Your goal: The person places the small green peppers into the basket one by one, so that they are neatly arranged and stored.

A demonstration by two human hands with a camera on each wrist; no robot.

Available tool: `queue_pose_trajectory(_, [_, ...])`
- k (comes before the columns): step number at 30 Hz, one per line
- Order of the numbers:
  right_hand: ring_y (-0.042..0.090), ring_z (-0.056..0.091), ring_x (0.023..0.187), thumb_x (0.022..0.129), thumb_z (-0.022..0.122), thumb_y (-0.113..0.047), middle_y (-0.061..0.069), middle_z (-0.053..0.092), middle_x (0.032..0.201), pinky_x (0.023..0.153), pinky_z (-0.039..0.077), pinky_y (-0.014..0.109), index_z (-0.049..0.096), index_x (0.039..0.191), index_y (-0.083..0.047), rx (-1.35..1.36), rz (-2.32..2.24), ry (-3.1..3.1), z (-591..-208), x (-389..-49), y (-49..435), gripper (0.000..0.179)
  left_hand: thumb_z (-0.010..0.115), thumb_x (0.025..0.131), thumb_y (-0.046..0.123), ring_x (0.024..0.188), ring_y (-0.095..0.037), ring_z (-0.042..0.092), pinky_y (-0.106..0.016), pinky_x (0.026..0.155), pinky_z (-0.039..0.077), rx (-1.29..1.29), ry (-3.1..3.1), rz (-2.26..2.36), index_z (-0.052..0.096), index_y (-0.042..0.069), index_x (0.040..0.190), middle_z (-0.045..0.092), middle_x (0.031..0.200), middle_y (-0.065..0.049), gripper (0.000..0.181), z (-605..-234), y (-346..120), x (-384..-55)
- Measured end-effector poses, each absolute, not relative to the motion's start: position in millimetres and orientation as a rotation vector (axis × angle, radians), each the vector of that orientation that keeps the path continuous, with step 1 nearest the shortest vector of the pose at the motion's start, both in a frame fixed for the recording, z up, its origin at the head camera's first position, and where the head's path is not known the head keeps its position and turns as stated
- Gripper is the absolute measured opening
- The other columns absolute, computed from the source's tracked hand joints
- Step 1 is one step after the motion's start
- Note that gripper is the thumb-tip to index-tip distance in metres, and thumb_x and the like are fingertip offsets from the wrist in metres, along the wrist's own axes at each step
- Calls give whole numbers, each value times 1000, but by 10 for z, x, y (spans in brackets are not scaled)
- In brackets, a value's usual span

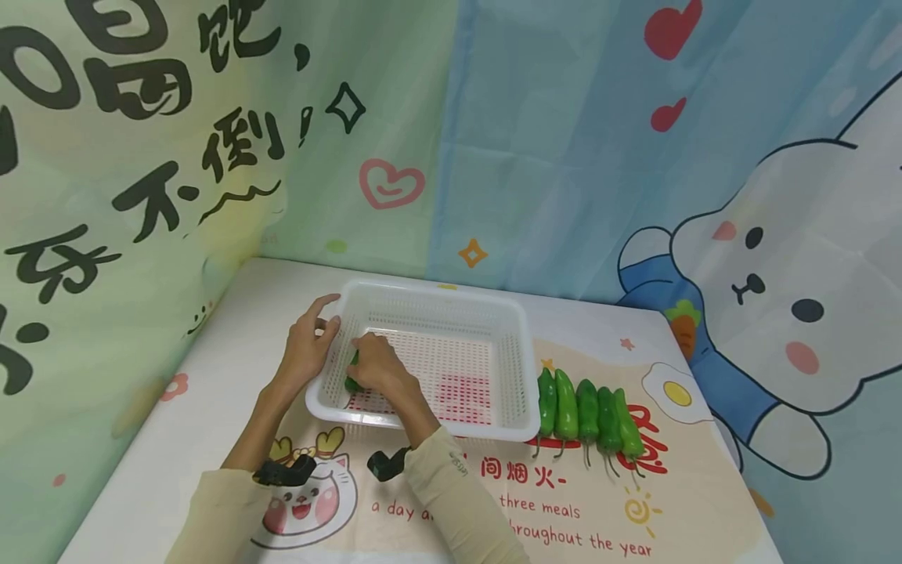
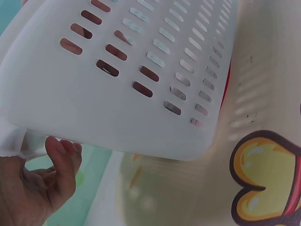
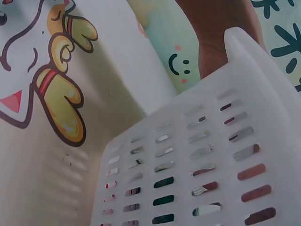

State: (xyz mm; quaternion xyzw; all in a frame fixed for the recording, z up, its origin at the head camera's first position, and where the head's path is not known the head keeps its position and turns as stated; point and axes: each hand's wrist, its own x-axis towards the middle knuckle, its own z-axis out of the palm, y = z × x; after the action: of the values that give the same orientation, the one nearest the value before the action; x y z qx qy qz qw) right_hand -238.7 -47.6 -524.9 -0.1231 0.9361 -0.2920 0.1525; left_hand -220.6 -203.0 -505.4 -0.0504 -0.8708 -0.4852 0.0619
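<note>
Fingers of the right hand curl down over a green pepper, holding it inside the white basket, at the basket's left end. Left hand stands at the basket's left side, fingers loosely bent with tips at the rim; whether they grip it, I cannot tell. Five green peppers lie side by side just right of the basket, stems toward the person.

White slot-patterned basket, green chili peppers
Cream sleeves at bottom; pale-green and blue backdrop, red hearts upper right.
</note>
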Motion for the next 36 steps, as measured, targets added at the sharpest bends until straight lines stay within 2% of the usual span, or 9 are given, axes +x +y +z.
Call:
queue_pose_trajectory(3, [13, 64, 86, 99, 78, -22, 10, 73, 138, 74, 56, 28, 62, 154, -7, -364, -838, 2706, -5259, -2394, -442, 59, 50, 115, 14, 96, -48, 78, -47, 74, 68, -152, -2632, -1468, 45, 5, 163, 73, 117, -40, 49, -5047, -2028, -2208])
queue_pose_trajectory(7, [19, 66, 97, 102, 75, -17, 17, 69, 145, 81, 59, 30, 60, 155, -3, -341, -841, 2697, -4962, -2222, -395, 57, 50, 115, 15, 97, -48, 78, -47, 75, 68, -150, -2635, -1467, 45, 5, 163, 73, 118, -40, 49, -5041, -2017, -2204])
queue_pose_trajectory(10, [25, 70, 111, 102, 75, -13, 20, 66, 150, 92, 62, 33, 58, 156, -1, -318, -860, 2685, -4687, -2060, -332, 57, 50, 116, 15, 99, -49, 78, -48, 75, 69, -150, -2637, -1473, 44, 6, 164, 72, 119, -40, 49, -5039, -2004, -2203])
queue_pose_trajectory(13, [27, 74, 114, 101, 77, -13, 20, 70, 143, 94, 64, 36, 58, 155, 1, -330, -885, 2703, -4650, -2042, -258, 59, 50, 116, 16, 99, -48, 78, -48, 74, 69, -148, -2632, -1483, 44, 7, 164, 72, 119, -40, 49, -5030, -1997, -2197])
queue_pose_trajectory(16, [31, 75, 112, 100, 79, -14, 21, 74, 132, 94, 65, 41, 63, 147, 5, -339, -896, 2728, -4613, -2026, -185, 53, 50, 116, 16, 98, -47, 78, -46, 74, 69, -141, -2634, -1480, 45, 7, 164, 72, 119, -39, 49, -5026, -1993, -2190])
queue_pose_trajectory(20, [39, 66, 136, 102, 77, -15, 23, 70, 144, 115, 57, 51, 61, 147, 6, -345, -925, 2766, -4549, -1993, -90, 53, 50, 116, 17, 97, -46, 78, -43, 74, 69, -127, -2644, -1476, 44, 8, 164, 72, 119, -38, 49, -5022, -1999, -2176])
queue_pose_trajectory(23, [40, 54, 151, 104, 74, -16, 22, 60, 158, 127, 46, 52, 54, 156, 4, -375, -937, 2791, -4508, -1981, -24, 59, 49, 116, 18, 98, -46, 78, -43, 73, 69, -122, -2644, -1474, 43, 7, 164, 72, 119, -39, 50, -5020, -2011, -2162])
queue_pose_trajectory(30, [34, 56, 150, 106, 73, -24, 15, 62, 158, 124, 50, 52, 55, 159, -6, -520, -874, 2837, -4386, -1940, 194, 58, 49, 116, 18, 98, -48, 77, -45, 74, 69, -103, -2660, -1454, 42, 9, 166, 70, 123, -40, 51, -5041, -2033, -2156])
queue_pose_trajectory(36, [34, 58, 148, 106, 73, -23, 14, 63, 157, 122, 50, 53, 55, 159, -8, -525, -942, 2856, -4308, -1898, 440, 57, 48, 117, 20, 100, -47, 76, -46, 77, 70, -109, -2673, -1471, 40, 9, 167, 69, 126, -40, 52, -5045, -1996, -2174])
